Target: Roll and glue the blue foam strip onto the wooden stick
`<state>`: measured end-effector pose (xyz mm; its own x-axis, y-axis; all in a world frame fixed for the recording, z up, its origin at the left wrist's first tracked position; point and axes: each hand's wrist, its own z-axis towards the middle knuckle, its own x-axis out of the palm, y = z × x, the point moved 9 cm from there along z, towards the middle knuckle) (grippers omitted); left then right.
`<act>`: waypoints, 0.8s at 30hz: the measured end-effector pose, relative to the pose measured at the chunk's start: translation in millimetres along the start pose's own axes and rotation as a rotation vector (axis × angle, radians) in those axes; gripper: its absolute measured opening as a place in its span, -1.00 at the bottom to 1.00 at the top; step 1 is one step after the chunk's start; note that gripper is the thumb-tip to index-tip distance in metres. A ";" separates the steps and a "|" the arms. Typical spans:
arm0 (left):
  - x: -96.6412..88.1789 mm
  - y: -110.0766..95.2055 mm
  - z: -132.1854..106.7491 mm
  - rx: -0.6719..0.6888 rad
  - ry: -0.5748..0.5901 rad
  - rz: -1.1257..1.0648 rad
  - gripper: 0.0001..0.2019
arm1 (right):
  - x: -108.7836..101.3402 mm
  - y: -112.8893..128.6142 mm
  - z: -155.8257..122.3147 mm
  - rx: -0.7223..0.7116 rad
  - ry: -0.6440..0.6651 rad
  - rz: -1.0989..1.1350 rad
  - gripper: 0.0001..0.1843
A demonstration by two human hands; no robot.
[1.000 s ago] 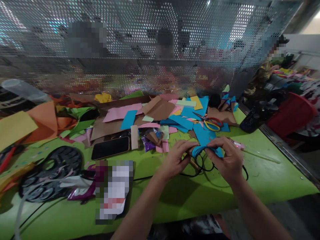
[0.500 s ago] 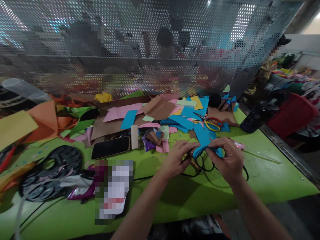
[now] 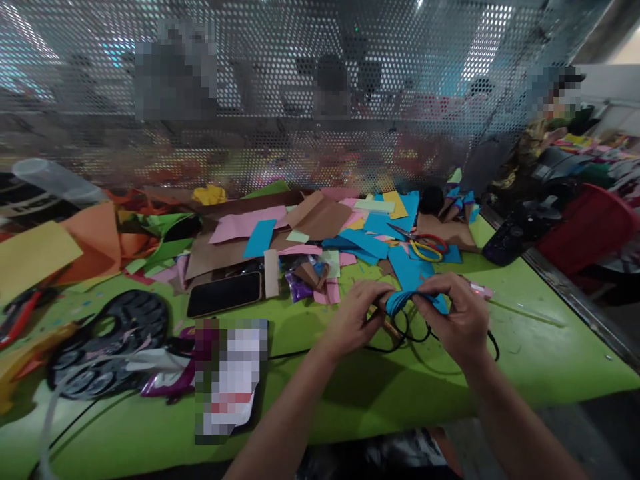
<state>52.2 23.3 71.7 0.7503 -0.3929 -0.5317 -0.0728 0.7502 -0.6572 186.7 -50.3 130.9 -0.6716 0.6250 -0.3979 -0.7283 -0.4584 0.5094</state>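
Both hands are nearly closed, thumbs drawn towards fingertips, on a small blue piece (image 3: 401,302) held up in the gap between them. The right hand (image 3: 454,319) pinches its near edge between thumb and forefinger, while the left hand (image 3: 356,319) has its fingertips at the other end; exactly what lies under those left fingers is hidden. The piece looks bent into several layers, so the likeliest slip is that they spring apart or slide askew if either pinch loosens, or crease if the two pull unevenly. Just beneath the hands, a black cord (image 3: 403,344) loops across the green table (image 3: 380,407); a finger or wrist catching it could jerk the work sideways. Close beyond the right hand lies a pink tool (image 3: 483,291) with a small red light; if it is hot, a knuckle straying outwards could touch it. Straight ahead of the fingertips, blue scraps (image 3: 406,265) of matching colour lie near enough to snag or be mixed up with the held piece, and past them scissors (image 3: 429,248) rest where a careless reach might meet the blades.
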 end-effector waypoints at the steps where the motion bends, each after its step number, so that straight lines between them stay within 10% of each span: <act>1: 0.2 -0.7 0.1 0.013 0.000 0.006 -0.63 | -0.1 0.3 -0.1 0.000 0.002 0.008 -0.82; 24: 5.2 2.4 -1.3 -0.081 0.046 0.017 -0.79 | 26.3 0.8 -0.7 0.072 0.362 0.187 -0.67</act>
<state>55.0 22.3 66.7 0.7175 -0.4058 -0.5661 -0.1396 0.7125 -0.6877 168.3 -34.7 120.4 -0.8052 0.2666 -0.5297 -0.5866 -0.4894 0.6453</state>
